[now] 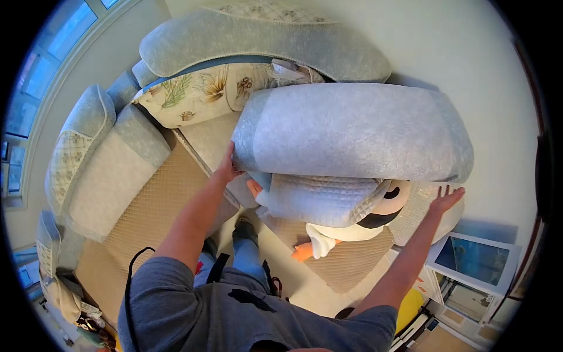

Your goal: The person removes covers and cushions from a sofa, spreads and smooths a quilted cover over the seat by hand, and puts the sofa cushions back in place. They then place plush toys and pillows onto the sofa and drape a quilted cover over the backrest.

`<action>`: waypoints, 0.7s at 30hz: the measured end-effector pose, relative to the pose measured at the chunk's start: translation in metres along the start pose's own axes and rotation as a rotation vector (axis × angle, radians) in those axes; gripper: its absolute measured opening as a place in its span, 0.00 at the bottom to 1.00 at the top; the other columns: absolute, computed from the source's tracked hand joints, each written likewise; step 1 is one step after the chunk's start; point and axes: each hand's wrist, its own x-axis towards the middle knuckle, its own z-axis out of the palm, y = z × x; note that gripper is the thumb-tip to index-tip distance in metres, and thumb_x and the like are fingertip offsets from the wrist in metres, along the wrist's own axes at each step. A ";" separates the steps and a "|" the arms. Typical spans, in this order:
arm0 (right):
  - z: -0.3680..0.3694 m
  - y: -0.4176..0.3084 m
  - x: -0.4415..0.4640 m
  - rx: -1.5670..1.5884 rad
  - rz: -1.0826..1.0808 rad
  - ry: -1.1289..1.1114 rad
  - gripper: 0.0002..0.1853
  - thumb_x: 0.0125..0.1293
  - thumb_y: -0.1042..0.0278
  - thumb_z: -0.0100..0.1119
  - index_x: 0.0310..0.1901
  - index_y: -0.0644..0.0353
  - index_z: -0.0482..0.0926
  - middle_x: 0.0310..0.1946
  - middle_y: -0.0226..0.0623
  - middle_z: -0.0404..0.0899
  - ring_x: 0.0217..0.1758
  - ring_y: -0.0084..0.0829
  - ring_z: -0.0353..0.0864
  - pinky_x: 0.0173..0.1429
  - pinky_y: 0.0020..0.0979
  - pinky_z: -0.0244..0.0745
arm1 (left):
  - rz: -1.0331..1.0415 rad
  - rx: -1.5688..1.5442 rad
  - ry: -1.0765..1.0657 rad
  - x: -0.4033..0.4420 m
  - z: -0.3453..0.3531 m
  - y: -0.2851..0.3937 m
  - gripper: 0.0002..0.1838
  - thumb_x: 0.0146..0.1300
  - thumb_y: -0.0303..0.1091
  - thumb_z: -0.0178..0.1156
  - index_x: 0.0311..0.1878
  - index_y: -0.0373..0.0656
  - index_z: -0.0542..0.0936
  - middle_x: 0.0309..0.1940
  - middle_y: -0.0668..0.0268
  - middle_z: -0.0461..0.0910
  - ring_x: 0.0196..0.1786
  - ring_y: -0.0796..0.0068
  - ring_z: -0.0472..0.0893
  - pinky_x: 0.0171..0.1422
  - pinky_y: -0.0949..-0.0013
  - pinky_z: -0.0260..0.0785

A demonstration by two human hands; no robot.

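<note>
A large light-blue sofa cushion (352,132) lies lengthwise in front of me, tilted over the seat. At its left end, my left hand (227,163) grips the edge, with part of the fingers hidden along the side. My right hand (447,200) is just below the lower right corner, palm up and fingers spread; whether it touches the cushion I cannot tell. Under the front edge are a folded pale-blue quilted cover (319,196) and a plush toy (346,233) with a white body, black patches and orange feet.
A curved sofa with a tan quilted seat cover (120,211) runs along the left. A patterned pillow (199,94) leans at the back beside another backrest (264,44). A white cabinet (475,258) with a glass top stands at the right, near a yellow object (410,311).
</note>
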 end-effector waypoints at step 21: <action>0.039 -0.031 0.097 -0.192 0.293 -0.287 0.43 0.53 0.31 0.42 0.65 0.47 0.43 0.64 0.40 0.44 0.65 0.44 0.47 0.60 0.49 0.55 | 0.429 0.075 0.169 -0.057 -0.005 0.072 0.30 0.51 0.47 0.57 0.56 0.44 0.63 0.48 0.61 0.69 0.50 0.66 0.69 0.48 0.62 0.64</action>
